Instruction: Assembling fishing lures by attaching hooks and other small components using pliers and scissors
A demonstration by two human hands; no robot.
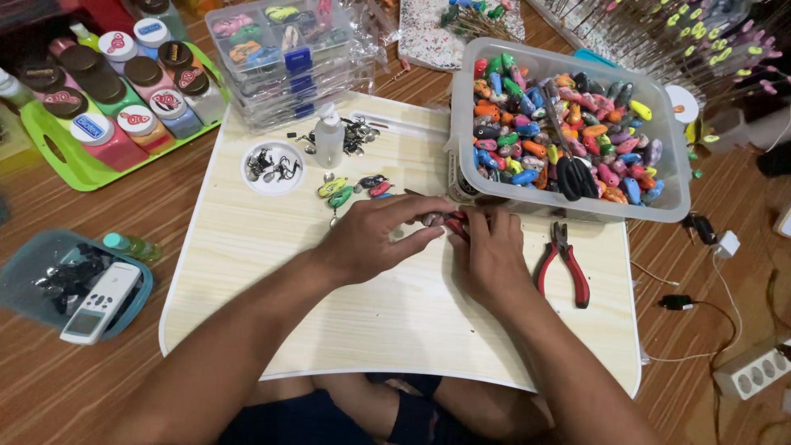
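Left hand pinches a small grey lure at the centre of the pale wood-grain board. Right hand fingers closed on red-handled pliers touching it. Clear plastic bin of glossy multicoloured lures, upper right. Green tray of round-capped paint bottles, upper left. Red pliers lie just right of the hand.

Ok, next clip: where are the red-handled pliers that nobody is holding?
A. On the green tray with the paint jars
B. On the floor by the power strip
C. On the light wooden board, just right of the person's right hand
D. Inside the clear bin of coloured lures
C: the red-handled pliers lie flat on the light wooden board, beside the right hand and in front of the clear bin.
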